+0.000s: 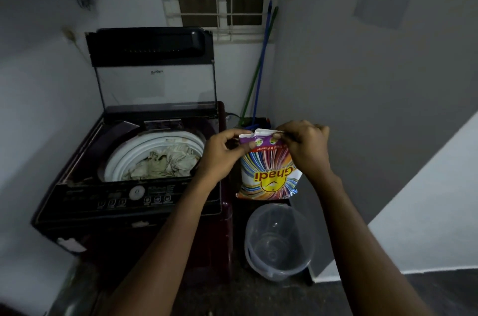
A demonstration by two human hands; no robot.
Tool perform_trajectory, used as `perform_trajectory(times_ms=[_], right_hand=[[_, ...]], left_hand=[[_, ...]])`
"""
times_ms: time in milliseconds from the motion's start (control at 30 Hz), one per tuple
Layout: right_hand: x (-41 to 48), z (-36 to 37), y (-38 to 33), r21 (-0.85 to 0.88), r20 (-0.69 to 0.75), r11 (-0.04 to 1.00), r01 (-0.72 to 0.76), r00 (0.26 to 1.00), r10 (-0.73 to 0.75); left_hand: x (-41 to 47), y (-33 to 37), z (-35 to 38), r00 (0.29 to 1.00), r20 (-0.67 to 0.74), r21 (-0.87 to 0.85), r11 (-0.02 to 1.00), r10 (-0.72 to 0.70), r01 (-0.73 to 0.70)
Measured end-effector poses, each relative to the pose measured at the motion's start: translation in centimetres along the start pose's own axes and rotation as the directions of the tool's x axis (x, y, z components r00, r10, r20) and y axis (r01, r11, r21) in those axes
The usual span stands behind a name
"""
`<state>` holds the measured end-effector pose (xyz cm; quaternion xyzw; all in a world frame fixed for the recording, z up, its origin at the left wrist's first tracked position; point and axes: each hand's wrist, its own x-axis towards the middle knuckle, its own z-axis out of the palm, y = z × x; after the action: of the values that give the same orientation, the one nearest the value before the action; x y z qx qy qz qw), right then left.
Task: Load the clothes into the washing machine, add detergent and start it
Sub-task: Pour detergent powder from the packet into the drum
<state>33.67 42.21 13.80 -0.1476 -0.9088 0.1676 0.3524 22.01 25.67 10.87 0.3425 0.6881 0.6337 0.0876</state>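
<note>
Currently both hands pinch the detergent packet (269,173) at its top edge, left hand (222,153) and right hand (305,146), held upside down above the bucket (279,240). Clothes (165,163) sit in the open washing machine (129,196) drum.

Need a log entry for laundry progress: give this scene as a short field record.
washer: top-load washing machine, lid raised
drum: pale clothes inside
detergent: Ghadi detergent packet, held right of the washer
left hand: pinches the packet's top edge
right hand: pinches the same edge
floor: clear plastic bucket below the packet
</note>
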Motion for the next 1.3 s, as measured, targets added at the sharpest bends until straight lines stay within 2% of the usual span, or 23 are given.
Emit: perform_trajectory(times_ms=[100, 267, 400, 567, 767, 933, 1133, 1200, 1300], right_hand=[[-1.1, -1.1, 0.0, 0.018, 0.032, 0.998, 0.060, 0.998, -0.060], [-3.0, -2.4, -1.1, 0.066, 0.071, 0.990, 0.127, 0.989, -0.131], [-4.2, -2.2, -3.4, 0.112, 0.090, 0.983, 0.148, 0.983, -0.158], [-5.9, -0.2, -7.7, 0.182, 0.118, 0.965, 0.190, 0.970, -0.213], [-8.4, 4.5, -13.9, 0.218, 0.200, 0.946, 0.241, 0.938, -0.285], [-10.0, 8.3, -19.0, 0.319, 0.278, 0.929, 0.188, 0.918, -0.282], [-11.0, 13.2, -24.8, 0.492, 0.347, 0.867, 0.084, 0.894, -0.284], [-11.2, 14.7, -26.1, 0.455, 0.403, 0.889, 0.053, 0.878, -0.259], [-11.4, 17.0, -28.0, 0.355, 0.483, 0.925, 0.140, 0.819, -0.309]], left_hand=[[-2.4, 1.0, 1.1, 0.987, -0.152, 0.107, 0.993, 0.061, -0.045], [-6.4, 2.7, 1.5, 0.950, -0.311, 0.115, 0.993, 0.037, -0.001], [-8.8, 3.7, -0.7, 0.947, -0.320, 0.172, 0.983, -0.002, 0.060], [-12.8, 4.2, -5.1, 0.976, -0.186, 0.134, 0.981, -0.112, 0.139], [-17.1, 2.2, -10.7, 0.924, -0.365, 0.307, 0.922, -0.117, 0.238], [-19.8, 1.2, -16.7, 0.906, -0.396, 0.399, 0.861, -0.149, 0.316], [-22.5, 1.2, -23.5, 0.898, -0.433, 0.551, 0.766, -0.076, 0.331], [-23.7, 0.7, -25.7, 0.896, -0.441, 0.602, 0.724, -0.049, 0.336], [-25.5, -0.4, -29.1, 0.855, -0.513, 0.587, 0.696, -0.075, 0.413]])
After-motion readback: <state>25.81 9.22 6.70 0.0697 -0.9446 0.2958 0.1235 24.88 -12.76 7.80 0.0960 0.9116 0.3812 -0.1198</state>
